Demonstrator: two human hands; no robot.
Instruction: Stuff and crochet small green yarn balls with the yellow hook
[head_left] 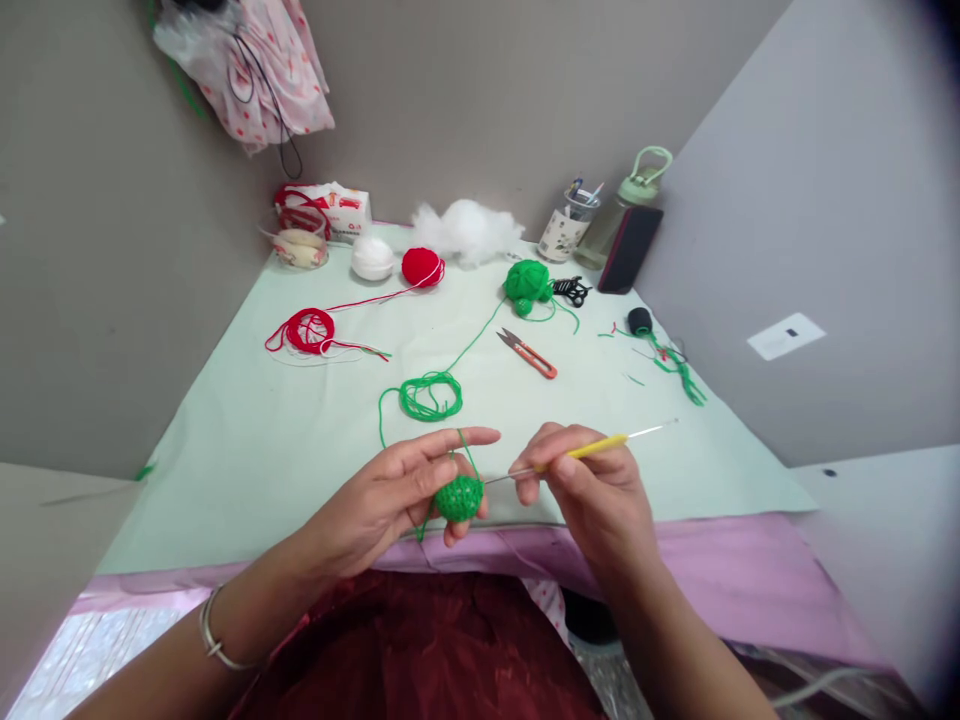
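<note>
My left hand (420,485) pinches a small rounded piece of green crochet (459,498) at the table's front edge, its index finger stretched out with green yarn looped over it. In my right hand (589,480) is a crochet hook (596,447) with a yellow grip, held like a pen. The hook's left tip meets the right side of the crochet piece; its other thin metal end points up to the right. From the work, green yarn runs back to a loose green coil (430,397) and on to a green yarn ball (526,281).
Orange-handled thread snips (528,354) lie mid-table. A red yarn coil (310,330), red ball (422,267), white ball (372,258) and stuffing (469,230) are behind. A pen cup (568,228), bottle (622,215), phone (630,250) and yarn scraps (686,378) are at right.
</note>
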